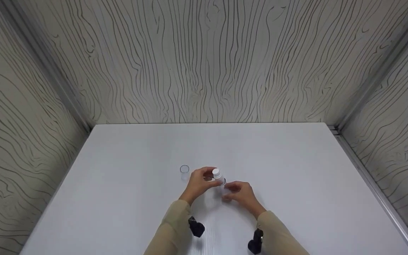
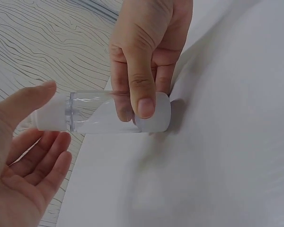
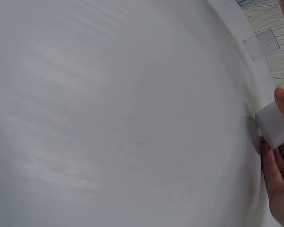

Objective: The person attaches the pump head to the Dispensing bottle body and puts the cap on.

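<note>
Cup (image 1: 184, 173), clear, stands at left on the tabletop (image 1: 129, 166), apart from the hands. Next, the left hand (image 1: 197, 182) has thumb and fingers bent around the white top (image 2: 52, 113) of a clear bottle (image 2: 95, 114), held midway between both hands. At right, the right hand (image 1: 243, 194) pinches the bottle's lower end. Uneven pulling or twisting could make the smooth bottle slip; a leftward swing might knock the cup over.
</note>
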Tool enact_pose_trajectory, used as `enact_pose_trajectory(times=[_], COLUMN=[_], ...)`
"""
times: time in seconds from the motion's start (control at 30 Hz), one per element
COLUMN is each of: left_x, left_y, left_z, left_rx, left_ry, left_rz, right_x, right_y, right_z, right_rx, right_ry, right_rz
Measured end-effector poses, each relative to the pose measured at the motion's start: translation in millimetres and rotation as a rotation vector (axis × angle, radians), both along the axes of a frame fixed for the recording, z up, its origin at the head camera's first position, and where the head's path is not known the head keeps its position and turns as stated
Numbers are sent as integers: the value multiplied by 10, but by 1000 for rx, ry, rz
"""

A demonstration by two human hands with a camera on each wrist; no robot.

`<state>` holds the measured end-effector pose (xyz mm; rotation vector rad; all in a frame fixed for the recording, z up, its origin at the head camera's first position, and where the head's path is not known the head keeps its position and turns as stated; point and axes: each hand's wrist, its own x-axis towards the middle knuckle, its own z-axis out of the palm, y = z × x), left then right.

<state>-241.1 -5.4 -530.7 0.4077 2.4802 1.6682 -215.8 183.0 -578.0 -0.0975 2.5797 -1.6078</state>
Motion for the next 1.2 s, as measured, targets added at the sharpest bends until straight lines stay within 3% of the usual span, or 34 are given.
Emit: enact_pose_trajectory(times=[0.47,1.2], left_x=[10,7], left_y=[19,25], left_z=[30,46], left_rx=[17,15], left_ry=[2,40], left_rz=[50,-9], right_x=[-19,-14], right_y=[-2,-2], right_z=[-13,12], right_rx=[-5,2], right_ry=[30,14], right_rz=[7,-6])
